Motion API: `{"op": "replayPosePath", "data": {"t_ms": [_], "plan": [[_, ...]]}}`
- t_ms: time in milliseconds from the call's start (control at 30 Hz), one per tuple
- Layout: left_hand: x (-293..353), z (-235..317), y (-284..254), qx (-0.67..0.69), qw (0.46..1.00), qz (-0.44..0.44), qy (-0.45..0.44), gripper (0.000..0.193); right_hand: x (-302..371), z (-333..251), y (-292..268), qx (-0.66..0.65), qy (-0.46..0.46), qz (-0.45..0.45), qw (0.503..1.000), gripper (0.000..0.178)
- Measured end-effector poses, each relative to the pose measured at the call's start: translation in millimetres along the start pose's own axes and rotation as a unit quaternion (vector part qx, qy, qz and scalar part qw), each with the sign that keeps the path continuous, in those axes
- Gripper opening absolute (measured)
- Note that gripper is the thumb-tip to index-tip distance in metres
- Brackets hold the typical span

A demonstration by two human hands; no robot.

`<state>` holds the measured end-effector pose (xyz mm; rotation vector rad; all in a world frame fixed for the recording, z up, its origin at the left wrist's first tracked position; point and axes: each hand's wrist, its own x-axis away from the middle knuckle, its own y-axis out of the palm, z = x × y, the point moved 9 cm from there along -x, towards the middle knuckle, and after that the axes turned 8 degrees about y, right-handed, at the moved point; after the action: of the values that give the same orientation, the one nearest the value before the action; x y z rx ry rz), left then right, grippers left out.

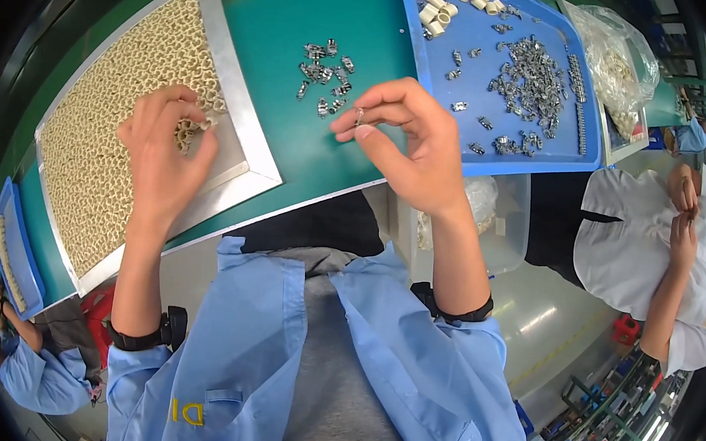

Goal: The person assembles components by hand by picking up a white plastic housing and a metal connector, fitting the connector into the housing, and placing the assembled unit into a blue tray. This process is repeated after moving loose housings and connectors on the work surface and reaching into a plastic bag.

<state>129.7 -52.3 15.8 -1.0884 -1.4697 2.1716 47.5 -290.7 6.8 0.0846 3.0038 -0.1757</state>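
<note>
My left hand (162, 149) is over a metal-framed tray (244, 165) near its right corner, thumb and forefinger curled together at a small beige part (208, 124). Many more beige parts (91, 147) of the same look fill the tray; through the ring of my fingers a few show. Between thumb and fingers, my right hand (410, 146) pinches a small shiny metal piece (359, 119), raised over the green tabletop (325, 155). Just beyond its fingertips lies a loose cluster of small metal clips (320, 73).
At the right, a blue tray (501, 162) holds a pile of metal clips (529, 80) and white cylindrical pieces (434, 13). A plastic bag (615, 59) sits past it. Under the table edge is a clear bin (512, 226). Co-workers are at both sides, one in a white shirt (645, 238).
</note>
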Motion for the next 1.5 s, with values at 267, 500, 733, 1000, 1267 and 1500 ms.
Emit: {"op": "replayPosePath", "data": {"t_ms": [267, 500, 733, 1000, 1267, 1500], "plan": [[15, 19, 10, 0.457, 0.888, 0.023, -0.048, 0.023, -2, 24, 30, -0.341, 0.077, -0.100, 0.931, 0.020], [9, 58, 39, 0.710, 0.697, 0.021, -0.097, 0.028, -2, 29, 36, -0.291, 0.053, -0.041, 0.954, 0.015], [13, 59, 57, 0.796, 0.590, -0.013, -0.135, 0.025, 5, 16, 26, -0.151, 0.044, -0.008, 0.987, 0.012], [12, 71, 55, 0.811, 0.573, -0.008, -0.120, 0.025, 6, 3, 32, -0.068, 0.044, 0.030, 0.996, 0.011], [15, 67, 50, 0.844, 0.523, 0.003, -0.119, 0.025, 5, 4, 32, -0.153, 0.079, 0.001, 0.985, 0.012], [20, 62, 47, 0.824, 0.555, 0.038, -0.108, 0.025, 5, -17, 27, 0.026, 0.111, 0.004, 0.993, 0.017]]}}
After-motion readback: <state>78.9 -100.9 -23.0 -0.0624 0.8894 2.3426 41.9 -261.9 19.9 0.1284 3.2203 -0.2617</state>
